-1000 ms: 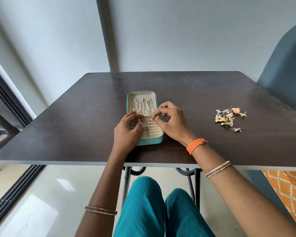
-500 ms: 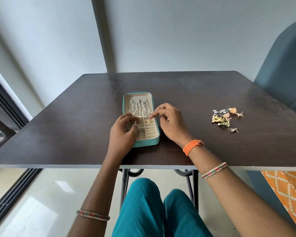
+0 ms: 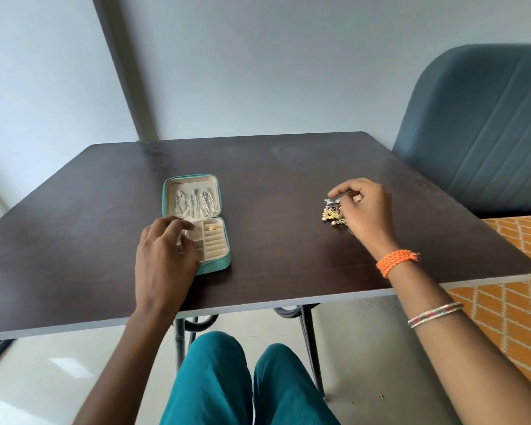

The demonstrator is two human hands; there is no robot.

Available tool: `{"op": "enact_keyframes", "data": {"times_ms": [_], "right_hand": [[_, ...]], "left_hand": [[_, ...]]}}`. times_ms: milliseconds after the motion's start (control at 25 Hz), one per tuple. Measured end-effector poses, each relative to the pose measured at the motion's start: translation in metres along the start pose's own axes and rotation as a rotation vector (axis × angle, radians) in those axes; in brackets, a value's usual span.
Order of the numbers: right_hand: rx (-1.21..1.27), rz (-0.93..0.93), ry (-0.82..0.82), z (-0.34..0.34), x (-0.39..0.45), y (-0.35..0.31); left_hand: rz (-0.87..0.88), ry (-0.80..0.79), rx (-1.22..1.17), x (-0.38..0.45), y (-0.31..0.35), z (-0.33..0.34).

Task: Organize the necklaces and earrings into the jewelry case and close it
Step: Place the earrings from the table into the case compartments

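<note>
The right hand (image 3: 364, 207) has left the case and now pinches a silver earring (image 3: 331, 201) atop the earring pile (image 3: 333, 213) on the tabletop (image 3: 273, 240); left hand (image 3: 166, 250), fingers relaxed, steadies the open jewelry case (image 3: 219, 262); the next fetch is probably underway.

Seen from the wearer's own head: two bare forearms with no sleeves showing. The right wrist (image 3: 393, 265) wears a chunky woven orange band (image 3: 396, 261) with a small frayed tassel end. Farther up the right forearm sits a thin beaded bangle (image 3: 435, 314) in pink, green and pale tones. A ring (image 3: 357, 198) shows on the right hand (image 3: 369, 210). The left hand (image 3: 163, 256) shows no jewellery. Both legs wear plain teal trousers (image 3: 227, 384).
</note>
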State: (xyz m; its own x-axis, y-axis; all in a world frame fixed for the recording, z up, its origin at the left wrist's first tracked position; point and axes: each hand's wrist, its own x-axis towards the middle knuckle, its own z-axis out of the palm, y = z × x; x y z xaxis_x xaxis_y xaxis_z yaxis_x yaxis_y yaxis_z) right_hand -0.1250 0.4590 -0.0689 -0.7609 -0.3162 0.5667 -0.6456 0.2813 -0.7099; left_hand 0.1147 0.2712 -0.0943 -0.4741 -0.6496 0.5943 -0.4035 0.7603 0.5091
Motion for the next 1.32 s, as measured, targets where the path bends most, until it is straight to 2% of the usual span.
{"op": "enact_keyframes", "data": {"times_ms": [160, 320, 440, 520, 640, 720, 800, 880, 1000, 1080, 1240, 1320], "right_hand": [[-0.032, 0.098, 0.012, -0.026, 0.012, 0.048], [-0.099, 0.196, -0.067, -0.020, 0.022, 0.070], [-0.155, 0.246, -0.196, -0.015, 0.034, 0.077], [-0.174, 0.305, -0.210, -0.014, 0.044, 0.079], [-0.321, 0.343, -0.206, -0.015, 0.054, 0.076], [-0.440, 0.335, -0.238, -0.015, 0.058, 0.071], [-0.493, 0.315, -0.256, -0.015, 0.058, 0.070], [-0.524, 0.273, -0.228, -0.015, 0.053, 0.069], [-0.539, 0.191, -0.183, -0.013, 0.047, 0.069], [-0.501, 0.129, -0.197, -0.012, 0.046, 0.069], [-0.289, 0.148, -0.184, -0.009, 0.046, 0.065], [-0.256, 0.162, -0.147, -0.007, 0.057, 0.054]], "left_hand": [[-0.007, 0.005, 0.003, 0.001, 0.000, 0.002], [0.157, 0.086, 0.146, 0.000, 0.018, 0.005], [0.278, 0.119, 0.146, 0.003, 0.052, 0.016], [0.370, 0.059, 0.107, 0.010, 0.076, 0.030], [0.502, -0.119, 0.050, 0.020, 0.101, 0.058], [0.483, -0.255, 0.002, 0.021, 0.108, 0.078], [0.368, -0.397, -0.050, 0.019, 0.106, 0.094], [0.271, -0.464, -0.125, 0.020, 0.100, 0.104], [0.170, -0.473, -0.236, 0.025, 0.095, 0.105], [0.168, -0.478, -0.226, 0.022, 0.095, 0.103], [0.272, -0.459, -0.124, 0.017, 0.102, 0.094], [0.367, -0.390, -0.087, 0.015, 0.106, 0.083]]}}
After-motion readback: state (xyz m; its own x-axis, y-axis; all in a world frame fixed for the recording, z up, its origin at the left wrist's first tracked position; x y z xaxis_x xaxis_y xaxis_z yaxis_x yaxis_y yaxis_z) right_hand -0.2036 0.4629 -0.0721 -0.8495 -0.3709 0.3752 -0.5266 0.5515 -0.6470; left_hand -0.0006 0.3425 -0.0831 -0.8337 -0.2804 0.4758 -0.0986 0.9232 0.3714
